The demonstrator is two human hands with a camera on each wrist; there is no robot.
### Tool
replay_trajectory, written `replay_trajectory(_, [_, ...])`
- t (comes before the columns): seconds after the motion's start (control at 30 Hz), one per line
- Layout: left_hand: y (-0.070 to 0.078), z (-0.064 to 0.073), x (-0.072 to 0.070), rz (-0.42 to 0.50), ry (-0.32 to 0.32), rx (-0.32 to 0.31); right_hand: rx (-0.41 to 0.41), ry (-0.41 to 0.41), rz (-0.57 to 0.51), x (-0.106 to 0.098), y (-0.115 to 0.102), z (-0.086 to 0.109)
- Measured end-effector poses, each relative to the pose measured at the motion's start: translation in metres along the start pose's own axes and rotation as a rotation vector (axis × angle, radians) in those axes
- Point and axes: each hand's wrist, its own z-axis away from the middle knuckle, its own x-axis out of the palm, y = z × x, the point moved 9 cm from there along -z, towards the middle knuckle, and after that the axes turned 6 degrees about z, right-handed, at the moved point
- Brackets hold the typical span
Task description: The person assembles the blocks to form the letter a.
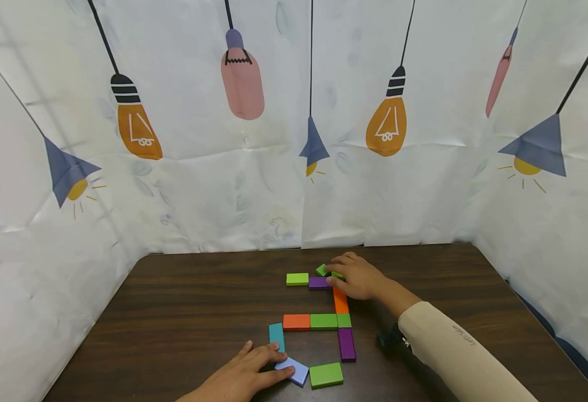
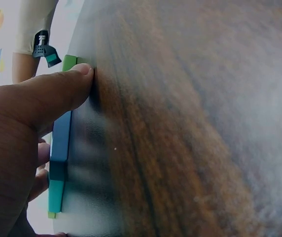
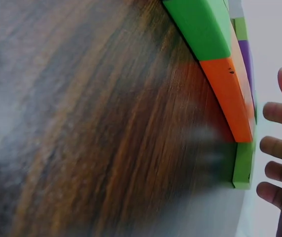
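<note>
On the table a light-blue block (image 1: 297,373) lies tilted between a teal block (image 1: 276,335) and a green block (image 1: 326,375). My left hand (image 1: 243,373) pinches the light-blue block: the thumb lies along its near side, and other fingers show beyond it in the left wrist view. Farther off, my right hand (image 1: 358,278) hovers over the far end of the row with spread, loosely bent fingers. Its fingertips are right at a small green block (image 1: 321,270) and a purple block (image 1: 320,283). It partly covers another green block and the top of an orange block (image 1: 341,301).
The blocks form a winding line: a far-left green block (image 1: 297,280), a red-orange block (image 1: 296,322), a long green one (image 1: 324,321), a small green one (image 1: 344,320) and a purple one (image 1: 347,344). Behind the brown table (image 1: 183,312) hangs a printed curtain (image 1: 188,195).
</note>
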Motion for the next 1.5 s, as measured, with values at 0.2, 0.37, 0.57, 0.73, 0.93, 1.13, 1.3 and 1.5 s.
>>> replay_trajectory(0.2, [0.001, 0.0, 0.0, -0.008, 0.004, 0.002, 0.007, -0.014, 0.012, 0.003, 0.001, -0.007])
replay_trajectory(0.37, [0.003, 0.0, -0.001, -0.023, 0.006, 0.009, 0.044, -0.02, 0.026, 0.003, 0.007, -0.012])
replay_trajectory(0.57, [0.003, 0.0, -0.001, -0.009, 0.003, 0.007, 0.129, -0.034, 0.001, 0.003, 0.024, -0.011])
replay_trajectory(0.73, [0.003, 0.0, 0.001, 0.015, -0.004, -0.006, 0.146, -0.008, 0.011, 0.0, 0.039, -0.004])
replay_trajectory(0.93, [0.002, 0.0, 0.001, 0.015, -0.009, -0.013, 0.201, 0.023, 0.024, -0.008, 0.057, 0.006])
replay_trajectory(1.13, [0.004, 0.0, -0.001, -0.016, 0.01, -0.006, 0.283, 0.023, 0.079, -0.012, 0.075, 0.015])
replay_trajectory(1.3, [0.004, 0.0, -0.002, -0.019, 0.008, -0.013, 0.332, 0.058, 0.126, -0.02, 0.086, 0.021])
replay_trajectory(1.5, [0.003, 0.0, -0.002, 0.003, -0.001, -0.02, 0.412, 0.055, 0.135, -0.025, 0.097, 0.028])
